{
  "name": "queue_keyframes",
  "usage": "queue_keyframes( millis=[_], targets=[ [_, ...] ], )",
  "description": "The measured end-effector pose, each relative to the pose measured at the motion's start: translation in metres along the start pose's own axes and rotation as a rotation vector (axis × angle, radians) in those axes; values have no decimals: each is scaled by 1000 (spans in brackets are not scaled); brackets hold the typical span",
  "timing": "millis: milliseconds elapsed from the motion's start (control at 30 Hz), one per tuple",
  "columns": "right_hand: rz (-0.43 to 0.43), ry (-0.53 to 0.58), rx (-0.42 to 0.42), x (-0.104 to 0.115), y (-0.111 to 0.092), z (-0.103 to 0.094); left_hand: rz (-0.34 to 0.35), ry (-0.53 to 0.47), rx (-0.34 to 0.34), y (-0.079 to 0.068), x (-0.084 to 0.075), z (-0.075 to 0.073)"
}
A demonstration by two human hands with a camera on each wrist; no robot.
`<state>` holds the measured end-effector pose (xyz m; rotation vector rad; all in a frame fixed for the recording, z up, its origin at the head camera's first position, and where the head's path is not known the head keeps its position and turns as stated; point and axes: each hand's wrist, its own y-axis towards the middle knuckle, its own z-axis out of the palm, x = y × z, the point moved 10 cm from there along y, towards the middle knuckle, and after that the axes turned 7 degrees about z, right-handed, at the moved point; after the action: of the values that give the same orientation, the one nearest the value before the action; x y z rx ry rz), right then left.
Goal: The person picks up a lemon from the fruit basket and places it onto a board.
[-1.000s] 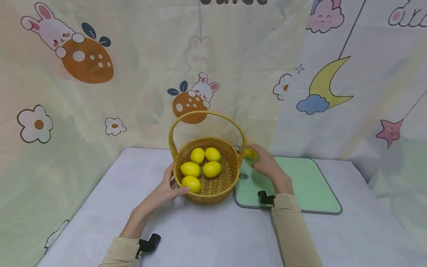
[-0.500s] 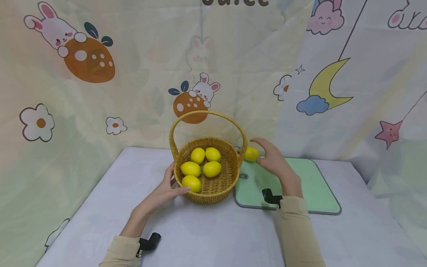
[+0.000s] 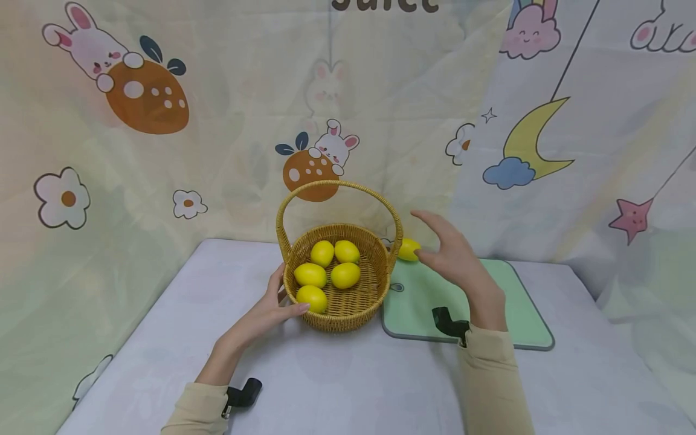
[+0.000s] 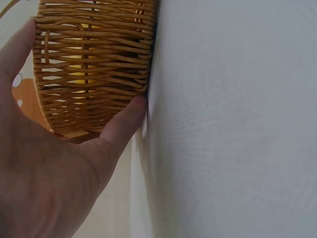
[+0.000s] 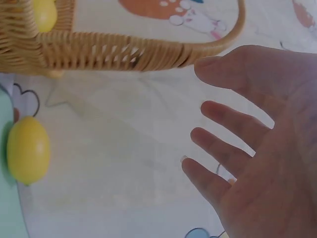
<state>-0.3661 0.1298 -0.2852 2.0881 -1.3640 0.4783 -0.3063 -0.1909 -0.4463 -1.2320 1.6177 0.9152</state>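
A yellow wicker basket [image 3: 361,311] with a tall handle stands upright on the table, holding several lemons [image 3: 345,276]. My left hand [image 3: 272,311] grips its left side, thumb at the near rim and fingers spread along the wall; the left wrist view shows the woven side [image 4: 94,64] between thumb and finger. One more lemon [image 3: 409,249] lies just right of the basket, at the back left corner of a green cutting board [image 3: 522,314]. My right hand [image 3: 454,254] hovers above the board beside that lemon, fingers apart and holding nothing. In the right wrist view the lemon [image 5: 28,150] sits apart from the fingers.
The white-covered table [image 3: 348,386] extends in front of the basket and to both sides. A printed cloth [image 3: 234,121] hangs right behind the table's back edge. The basket's handle [image 3: 339,183] arches high above the rim, left of the right hand.
My right hand has let go of the lemon by the board's back corner, opened its fingers and drawn up and to the right. The left hand and basket stay put.
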Motion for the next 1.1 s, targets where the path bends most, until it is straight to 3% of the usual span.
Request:
queue_keyframes(
  millis=[267, 467, 767, 1100],
  targets=[
    [-161, -29, -36, 49, -15, -5, -21, 19, -8, 0, 2, -1],
    [-234, -45, 34, 76, -17, 19, -9, 3, -7, 0, 1, -1],
    [-149, -43, 210, 64, -5, 81, -6, -2, -3, 1, 2, 0],
    [-115, -106, 323, 50, 5, 133, -1, -1, -4, 1, 3, 0]
  ],
)
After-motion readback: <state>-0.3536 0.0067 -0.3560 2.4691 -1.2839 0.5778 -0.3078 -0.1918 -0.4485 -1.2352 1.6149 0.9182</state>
